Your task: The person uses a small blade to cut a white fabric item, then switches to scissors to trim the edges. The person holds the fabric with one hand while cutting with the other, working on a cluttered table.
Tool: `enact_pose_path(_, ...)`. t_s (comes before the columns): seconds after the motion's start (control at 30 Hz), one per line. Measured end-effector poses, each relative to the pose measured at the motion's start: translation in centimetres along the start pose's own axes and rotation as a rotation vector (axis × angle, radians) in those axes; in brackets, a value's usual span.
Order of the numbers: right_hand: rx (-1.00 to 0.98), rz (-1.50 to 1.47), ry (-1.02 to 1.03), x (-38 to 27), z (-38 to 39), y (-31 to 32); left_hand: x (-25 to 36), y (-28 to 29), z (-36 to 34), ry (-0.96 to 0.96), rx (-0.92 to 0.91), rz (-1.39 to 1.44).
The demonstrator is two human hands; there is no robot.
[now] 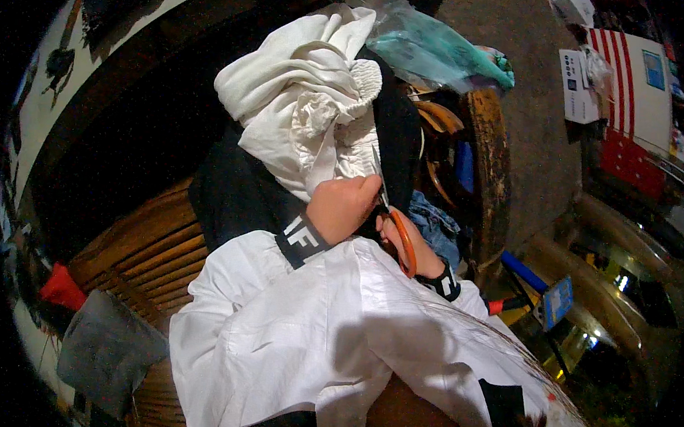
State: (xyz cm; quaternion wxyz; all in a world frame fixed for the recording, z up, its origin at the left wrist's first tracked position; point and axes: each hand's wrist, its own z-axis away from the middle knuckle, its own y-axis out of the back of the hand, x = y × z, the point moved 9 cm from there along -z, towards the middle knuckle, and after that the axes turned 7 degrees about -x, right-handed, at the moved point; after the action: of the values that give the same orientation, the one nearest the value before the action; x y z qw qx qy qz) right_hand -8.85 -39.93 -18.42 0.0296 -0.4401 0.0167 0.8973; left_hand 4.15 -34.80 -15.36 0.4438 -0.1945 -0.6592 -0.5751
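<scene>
A bunched white cloth garment (287,81) with a gathered, elastic-looking band (358,130) lies over dark fabric in front of me. My left hand (344,206) is closed in a pinch at the lower end of this garment. Just to its right, my right hand (418,246) is closed around a pair of scissors (404,243) with orange handles. The blades point away from me, and their tips reach up along the edge of the gathered band. Whether the blades touch the cloth I cannot tell.
Beyond the garment is a clear plastic bag (433,53) with teal contents. A worn wooden edge (487,166) and some blue denim (435,221) are on the right. Slatted wood (149,258) and a grey cloth (107,352) are at left. Boxes (578,86) stand at far right.
</scene>
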Motion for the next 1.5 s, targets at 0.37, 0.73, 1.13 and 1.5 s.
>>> enact_pose_path(0.37, -0.062, -0.152, -0.166, -0.8, -0.8, -0.5, 0.5, 1.0, 0.7, -0.094, 0.054, 0.113)
enact_pose_path(0.73, 0.086, -0.226, -0.356, -0.7, -0.1, -0.2, -0.2, 0.5, 1.3, -0.053, 0.046, 0.099)
enact_pose_path(1.13, -0.081, -0.156, -0.232, 0.6, 1.7, -1.1, -2.0, 0.1, -0.4, 0.242, 0.068, -0.086)
enact_pose_path(1.5, -0.059, -0.356, -0.309, 0.5, -0.2, -1.2, 0.2, 0.1, 0.6, -0.036, -0.033, 0.11)
